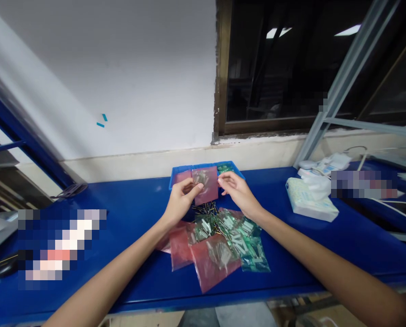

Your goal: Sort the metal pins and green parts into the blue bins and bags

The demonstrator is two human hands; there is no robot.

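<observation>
My left hand (182,197) pinches a pink see-through plastic bag (207,193) by its left side, thumb in front. The bag hangs upright over the table, with small metallic pieces showing inside. At its right edge is my right hand (237,190), fingers curled in a pinch; whether they touch the bag or hold something small cannot be made out. Below both hands lies a loose pile of thin brass-coloured pins (206,209). Nearer me are filled green bags (256,259) holding silvery pieces, and several pink bags (203,277), one with similar pieces visible.
Behind the hands stands a blue divided tray (237,170) with pink and green bags in it. A tissue pack (311,204) and white cables lie at the right of the blue table (131,204). Metal shelf posts (345,86) rise at the right; a black mouse (7,265) lies far left.
</observation>
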